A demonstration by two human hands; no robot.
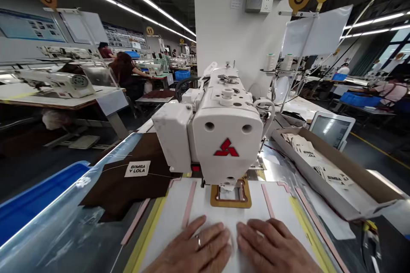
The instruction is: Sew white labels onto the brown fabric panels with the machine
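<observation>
My left hand [198,245] and my right hand [272,243] lie flat side by side on a white template board [205,204], fingers stretched out, holding nothing. A ring is on my left hand. Just beyond my fingertips a tan clamp frame [231,201] sits under the head of a white sewing machine [221,132] with a red logo. A white piece shows inside the frame. Left of the machine lies a stack of dark brown fabric pieces [128,187] with a white "BIMBA Y LOLA" label [137,169] on top.
A cardboard tray [361,179] with several printed labels stands at the right, a small screen [331,130] behind it. A blue bin [35,200] is at the left edge. Other people sit at sewing stations farther back on both sides. A white pillar stands behind the machine.
</observation>
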